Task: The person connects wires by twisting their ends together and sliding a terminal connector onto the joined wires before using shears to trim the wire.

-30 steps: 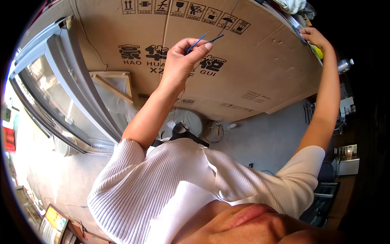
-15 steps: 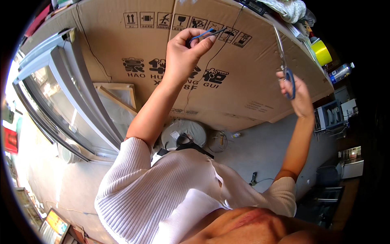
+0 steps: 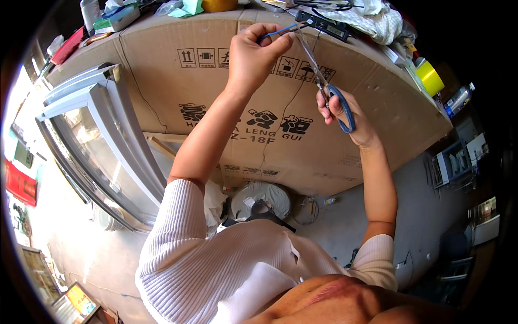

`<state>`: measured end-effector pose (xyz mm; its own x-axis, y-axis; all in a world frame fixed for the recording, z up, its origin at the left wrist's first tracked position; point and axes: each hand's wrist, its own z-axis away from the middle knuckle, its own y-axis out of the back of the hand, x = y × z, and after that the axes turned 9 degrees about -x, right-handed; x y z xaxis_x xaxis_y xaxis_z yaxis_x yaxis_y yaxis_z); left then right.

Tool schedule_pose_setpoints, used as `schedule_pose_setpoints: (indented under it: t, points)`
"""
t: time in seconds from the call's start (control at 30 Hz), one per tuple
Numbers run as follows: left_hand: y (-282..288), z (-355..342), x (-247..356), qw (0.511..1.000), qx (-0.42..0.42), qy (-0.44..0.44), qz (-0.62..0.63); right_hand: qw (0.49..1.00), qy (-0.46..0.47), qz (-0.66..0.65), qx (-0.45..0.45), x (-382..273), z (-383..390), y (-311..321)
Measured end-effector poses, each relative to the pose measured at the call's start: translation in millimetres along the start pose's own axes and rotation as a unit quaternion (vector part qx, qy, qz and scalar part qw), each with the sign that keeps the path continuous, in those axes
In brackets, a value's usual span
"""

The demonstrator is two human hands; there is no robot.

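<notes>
Held up in front of the cardboard, my left hand [image 3: 252, 60] is closed, its thumb and forefinger pinching thin blue and dark wires [image 3: 280, 31]. Their ends stick out past the fingertips to the right. A pair of scissors [image 3: 319, 78] with blue handles is in my right hand [image 3: 360, 121], whose fingers are at the loops. The long metal blades point up and left, and their tips reach the wire ends. Whether the blades touch the wires I cannot tell. Just behind the tips lies a small black device with a display [image 3: 327, 28].
A big printed cardboard sheet [image 3: 313, 156] hangs ahead below a cluttered top edge with cloth [image 3: 372, 21], yellow tape [image 3: 430, 80] and a bottle [image 3: 459, 101]. Grey-framed glass panels [image 3: 100, 108] lean at the left. A round wrapped thing [image 3: 272, 195] stands on the floor.
My right hand has brought the scissors left and up to the wire ends. My left hand keeps its pinch. The view has shifted, showing more of the cluttered top.
</notes>
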<state>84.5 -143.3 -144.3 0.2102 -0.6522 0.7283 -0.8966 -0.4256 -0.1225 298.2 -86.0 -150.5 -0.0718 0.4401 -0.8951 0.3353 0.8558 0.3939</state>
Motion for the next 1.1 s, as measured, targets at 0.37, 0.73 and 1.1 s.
schedule_pose_setpoints:
  t: [0.37, 0.73, 1.1]
  points:
    - [16.2, 6.4, 4.9, 0.998, -0.006, 0.001, -0.063, 0.997, 0.01, 0.079, -0.011, -4.3, -32.8, -6.2]
    - [36.1, -27.3, 4.5, 0.984, -0.035, -0.031, -0.171, 0.997, 0.013, 0.071, 0.011, -16.7, -55.3, 4.4]
    - [48.5, -69.3, 2.7, 0.961, -0.098, -0.002, -0.26, 0.995, -0.068, 0.016, 0.068, -27.2, -77.9, 13.0]
